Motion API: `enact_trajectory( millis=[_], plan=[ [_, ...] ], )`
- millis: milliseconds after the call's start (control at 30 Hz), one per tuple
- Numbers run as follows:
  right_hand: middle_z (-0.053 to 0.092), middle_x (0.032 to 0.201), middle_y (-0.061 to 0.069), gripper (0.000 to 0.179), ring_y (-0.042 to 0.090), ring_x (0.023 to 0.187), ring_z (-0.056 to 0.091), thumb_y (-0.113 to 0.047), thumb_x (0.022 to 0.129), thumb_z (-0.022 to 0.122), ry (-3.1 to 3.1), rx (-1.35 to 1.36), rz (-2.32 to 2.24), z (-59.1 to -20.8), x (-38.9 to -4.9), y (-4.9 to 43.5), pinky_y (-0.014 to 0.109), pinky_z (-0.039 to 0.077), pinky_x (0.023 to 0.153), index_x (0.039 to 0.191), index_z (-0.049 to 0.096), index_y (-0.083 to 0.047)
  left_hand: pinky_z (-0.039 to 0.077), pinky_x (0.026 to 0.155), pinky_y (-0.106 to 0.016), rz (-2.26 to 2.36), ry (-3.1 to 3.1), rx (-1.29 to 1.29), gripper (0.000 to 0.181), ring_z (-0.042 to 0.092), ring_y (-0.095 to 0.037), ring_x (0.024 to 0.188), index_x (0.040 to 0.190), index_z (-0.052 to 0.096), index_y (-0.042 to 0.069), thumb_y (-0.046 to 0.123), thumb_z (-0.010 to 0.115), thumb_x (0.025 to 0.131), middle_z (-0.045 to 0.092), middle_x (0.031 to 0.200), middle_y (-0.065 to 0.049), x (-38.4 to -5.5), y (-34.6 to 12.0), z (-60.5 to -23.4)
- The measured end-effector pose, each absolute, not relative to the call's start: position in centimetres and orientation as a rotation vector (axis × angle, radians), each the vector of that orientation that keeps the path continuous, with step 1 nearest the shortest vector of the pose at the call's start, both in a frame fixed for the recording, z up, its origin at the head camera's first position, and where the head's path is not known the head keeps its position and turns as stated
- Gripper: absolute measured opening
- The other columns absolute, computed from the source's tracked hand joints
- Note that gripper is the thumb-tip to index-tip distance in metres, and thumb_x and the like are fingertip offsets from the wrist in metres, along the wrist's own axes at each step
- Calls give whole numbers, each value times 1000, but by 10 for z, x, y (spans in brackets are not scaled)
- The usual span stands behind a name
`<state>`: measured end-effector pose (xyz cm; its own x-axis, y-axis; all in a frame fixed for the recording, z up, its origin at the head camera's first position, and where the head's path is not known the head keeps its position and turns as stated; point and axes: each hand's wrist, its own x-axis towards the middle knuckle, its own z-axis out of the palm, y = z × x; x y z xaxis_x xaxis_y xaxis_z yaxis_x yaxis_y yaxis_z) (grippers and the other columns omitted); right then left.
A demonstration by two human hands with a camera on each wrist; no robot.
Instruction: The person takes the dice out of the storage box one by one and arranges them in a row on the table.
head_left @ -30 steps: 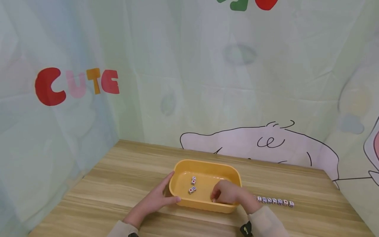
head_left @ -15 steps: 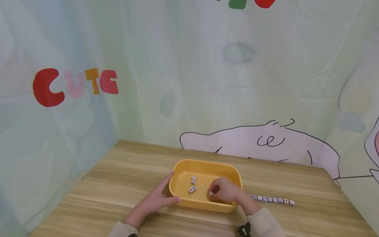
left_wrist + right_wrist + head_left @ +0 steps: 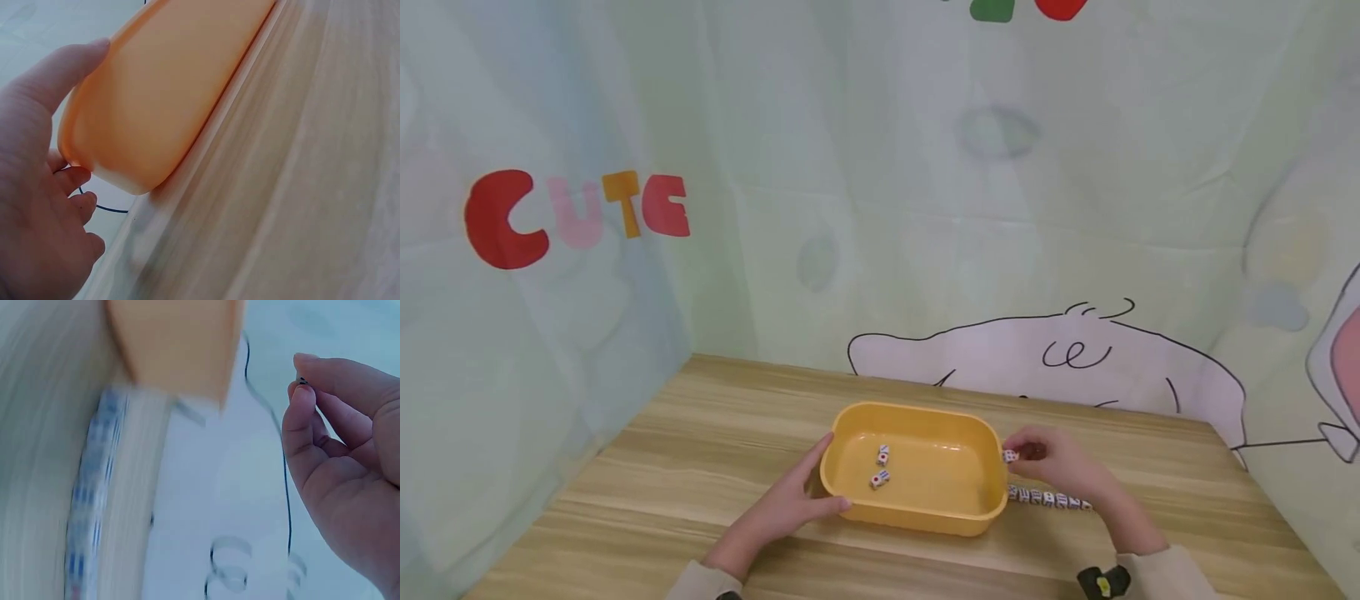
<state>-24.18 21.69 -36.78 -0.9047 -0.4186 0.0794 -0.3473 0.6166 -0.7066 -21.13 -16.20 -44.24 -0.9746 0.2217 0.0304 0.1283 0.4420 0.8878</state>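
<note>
My left hand [image 3: 784, 507] grips the left end of a yellow plastic tray [image 3: 925, 523]; in the left wrist view the thumb lies along its near side and the fingers curl at the corner. Several white dice [image 3: 880, 479] lie in the tray's left half. Just outside the tray's right rim, my right hand [image 3: 1063, 465] pinches one die [image 3: 1010, 457] between thumb and fingers, raised above the table. Below that hand runs a straight row of dice [image 3: 1048, 498], its right end hidden behind the wrist. Motion blurs this row in the right wrist view.
The wood-grain table [image 3: 737, 417] carries the tray and the dice row. A printed cloth backdrop [image 3: 887, 208] stands along the table's back and left side, with cartoon shapes and coloured letters.
My right hand has lifted a die out of the tray and carried it right, past the rim to above the dice row. The left hand stays on the tray.
</note>
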Motion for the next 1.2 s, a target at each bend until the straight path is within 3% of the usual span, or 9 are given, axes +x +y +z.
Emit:
enact_trajectory(
  millis=[533, 700, 867, 1200],
  plan=[
    [68, 88, 10, 22, -3, 72, 55, -3, 83, 69, 2941, -321, -1019, -394, -223, 360, 22, 53, 61, 99, 65, 12, 13, 113, -63, 1555, 2597, 301, 103, 15, -42, 144, 155, 18, 16, 36, 81, 76, 19, 159, -15, -213, -164, -442],
    [69, 90, 12, 24, -2, 74, 55, -4, 81, 71, 2974, -227, -954, -408, -223, 376, 21, 52, 65, 99, 66, 11, 12, 113, -63, 1564, 2592, 315, 103, 15, -42, 144, 155, 18, 14, 35, 81, 76, 19, 159, -16, -213, -162, -443],
    [69, 93, 11, 27, 8, 80, 58, -8, 79, 73, 2981, -139, -878, -418, -227, 380, 23, 50, 69, 100, 67, 8, 11, 113, -63, 1580, 2588, 323, 103, 15, -42, 144, 155, 19, 13, 34, 81, 76, 19, 158, -16, -212, -162, -443],
    [67, 86, 7, 21, 6, 71, 55, -2, 81, 69, 2903, -79, -979, -429, -229, 380, 21, 50, 61, 96, 65, 12, 12, 113, -65, 1577, 2583, 303, 102, 15, -43, 144, 155, 19, 14, 34, 81, 76, 19, 159, -16, -211, -161, -442]
  ],
)
